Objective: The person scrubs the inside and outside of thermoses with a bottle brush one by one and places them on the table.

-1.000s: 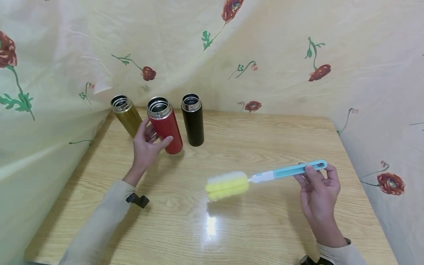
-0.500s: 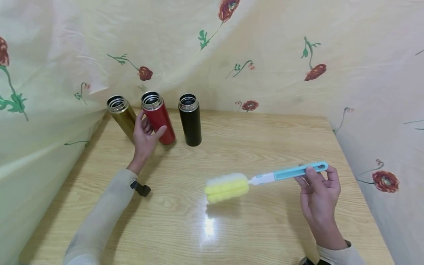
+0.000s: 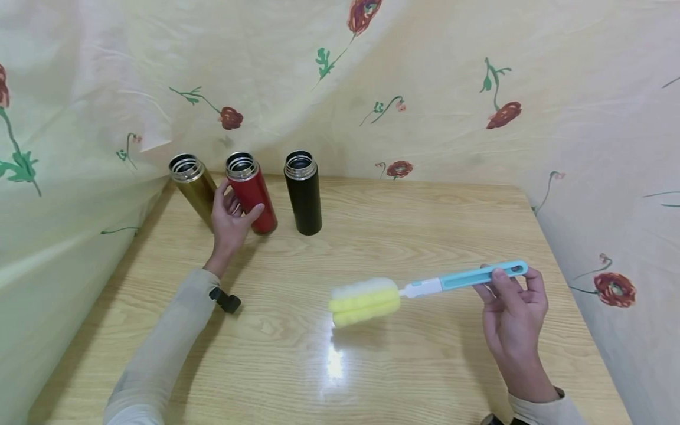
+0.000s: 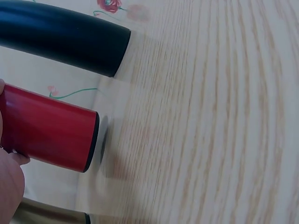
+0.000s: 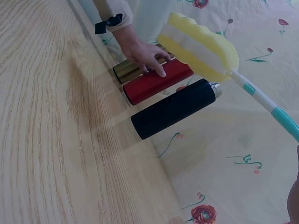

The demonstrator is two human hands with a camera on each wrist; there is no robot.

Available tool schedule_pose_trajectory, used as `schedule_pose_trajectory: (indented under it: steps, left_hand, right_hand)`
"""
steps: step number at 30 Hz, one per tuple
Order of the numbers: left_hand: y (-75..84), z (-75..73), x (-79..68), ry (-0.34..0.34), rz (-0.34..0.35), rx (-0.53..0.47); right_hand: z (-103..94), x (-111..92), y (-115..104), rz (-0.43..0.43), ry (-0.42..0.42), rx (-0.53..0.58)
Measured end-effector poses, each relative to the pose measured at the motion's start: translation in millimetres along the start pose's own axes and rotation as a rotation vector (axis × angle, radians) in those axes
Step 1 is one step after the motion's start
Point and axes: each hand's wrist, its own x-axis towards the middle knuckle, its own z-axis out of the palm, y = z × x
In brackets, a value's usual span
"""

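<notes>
My left hand (image 3: pixel 231 223) grips the red bottle (image 3: pixel 254 198), thumb on its near side, between the other two bottles. In the left wrist view a narrow gap shows between the red bottle's base (image 4: pixel 91 142) and its dark reflection on the table. The gold bottle (image 3: pixel 195 192) stands to the left, partly behind that hand. On the right is an upright black bottle (image 3: pixel 304 198). All three have uncovered metal necks. My right hand (image 3: pixel 514 321) pinches the blue handle end of a bottle brush (image 3: pixel 366 301), its yellow and white sponge head held above the table, pointing left.
The wooden table (image 3: pixel 425 366) spreads under everything. A cream cloth with printed red flowers (image 3: pixel 441 118) hangs along the back and both sides, close behind the bottles.
My left hand has carried the red bottle back and slightly left, level with the gold and black ones, then lowered it a little. My right hand and the brush have stayed nearly still.
</notes>
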Motion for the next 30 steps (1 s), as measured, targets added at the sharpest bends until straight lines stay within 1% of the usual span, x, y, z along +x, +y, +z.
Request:
schedule_pose_trajectory:
  steps: [2,4,9,11,14,15,17,18,20,24,27,30]
  left_hand:
    - [0.1,-0.1,-0.2,0.003,-0.001,0.004]
    - [0.0,-0.1,-0.4,0.005,0.000,0.005]
    - [-1.9,-0.9,-0.7,0.014,0.006,0.004]
    - [-3.4,-1.5,-0.7,0.019,0.007,-0.003]
    - [-5.7,-2.3,-0.6,0.025,0.014,-0.016]
    - [-6.3,-2.5,-0.5,0.026,0.013,-0.021]
    - [-7.5,-2.8,-0.2,0.028,0.012,-0.029]
    - [-8.0,-2.9,-0.1,0.030,0.011,-0.031]
    - [-8.6,-3.1,0.2,0.032,0.004,-0.034]
    - [-9.0,-3.9,0.5,0.035,-0.008,-0.024]
    - [-8.5,-4.1,0.6,0.033,-0.017,-0.020]
    - [-8.2,-3.8,0.9,0.025,-0.024,-0.022]
  right_hand:
    - [0.0,-0.3,-0.6,0.004,-0.003,-0.007]
    - [-0.3,-0.5,-0.8,0.011,-0.006,0.019]
    - [-0.8,-0.5,-1.3,0.012,-0.006,0.025]
    - [-0.8,-0.7,-1.7,0.006,-0.003,-0.018]
    - [-0.9,-1.2,-2.4,0.004,-0.001,-0.041]
    - [-1.0,-1.3,-2.5,0.006,-0.004,-0.026]
    - [-1.2,-1.2,-3.0,0.005,-0.003,-0.032]
    - [-1.5,-1.0,-3.2,0.009,-0.005,0.002]
    - [-2.1,-0.4,-3.5,0.008,-0.007,0.030]
    - [-3.4,1.0,-4.8,-0.009,0.000,0.038]
    - [-4.7,2.4,-6.4,-0.030,0.015,-0.003]
    - [-6.6,4.1,-8.8,-0.044,0.023,0.017]
